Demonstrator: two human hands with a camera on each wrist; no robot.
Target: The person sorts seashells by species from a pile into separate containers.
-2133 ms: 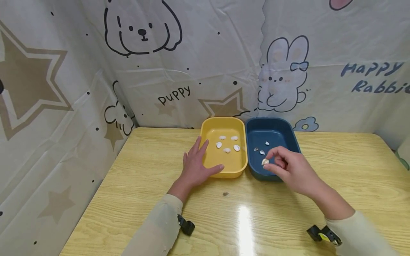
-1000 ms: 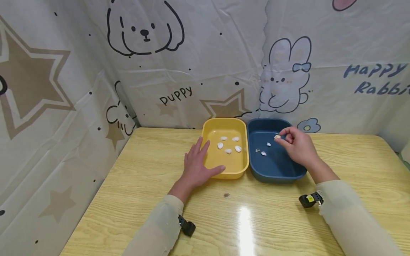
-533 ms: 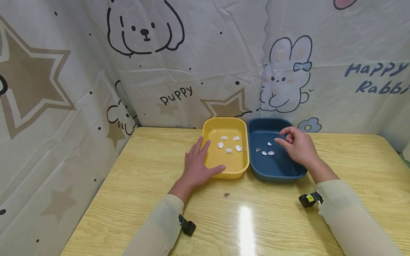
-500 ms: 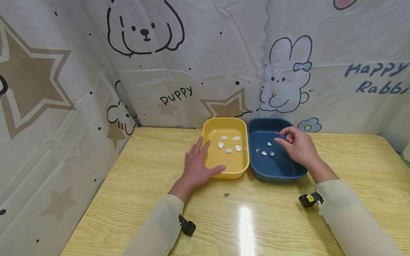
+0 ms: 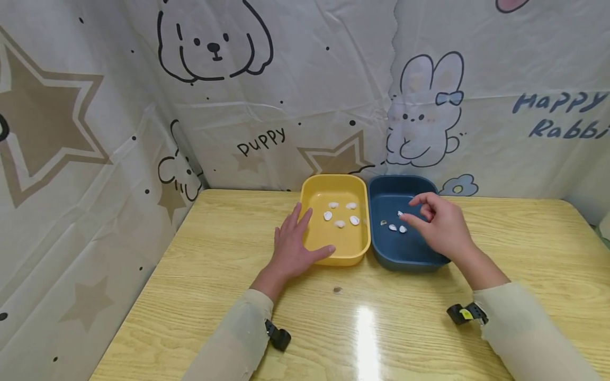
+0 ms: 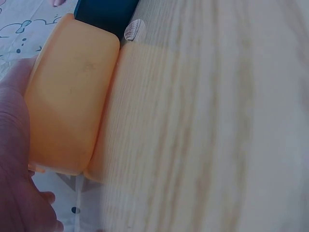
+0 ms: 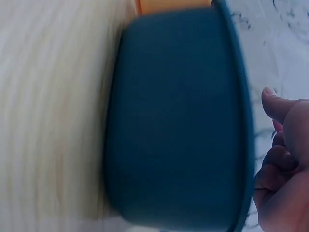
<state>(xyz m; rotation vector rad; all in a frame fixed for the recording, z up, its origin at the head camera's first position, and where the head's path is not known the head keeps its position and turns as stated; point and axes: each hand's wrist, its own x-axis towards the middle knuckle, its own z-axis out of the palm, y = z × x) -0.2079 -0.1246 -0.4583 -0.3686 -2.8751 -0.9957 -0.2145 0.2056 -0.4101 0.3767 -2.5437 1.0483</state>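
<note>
My left hand [image 5: 295, 248] lies with spread fingers against the left side of a yellow tray [image 5: 340, 259], its thumb over the front rim. Several small white seashells [image 5: 354, 220] are on that tray's floor. To the right, my right hand [image 5: 440, 225] hovers over a blue tray [image 5: 414, 262]. Its thumb and index finger are apart with nothing between them, and the other fingers are curled in. Several small shells [image 5: 402, 229] lie in the blue tray, one of them brownish and one partly behind the thumb tip. In the right wrist view the blue tray's wall hides its inside.
Both trays stand side by side on a wooden table [image 5: 214, 254], against a printed cloth [image 5: 333, 95] at the back. A small oval spot [image 5: 337, 290] is on the wood before the yellow tray; I cannot tell whether it is a knot.
My right hand moved back and right over the blue tray while pinching a shell, then let it drop there. Now it has shifted slightly left and forward. My left hand stays put.
</note>
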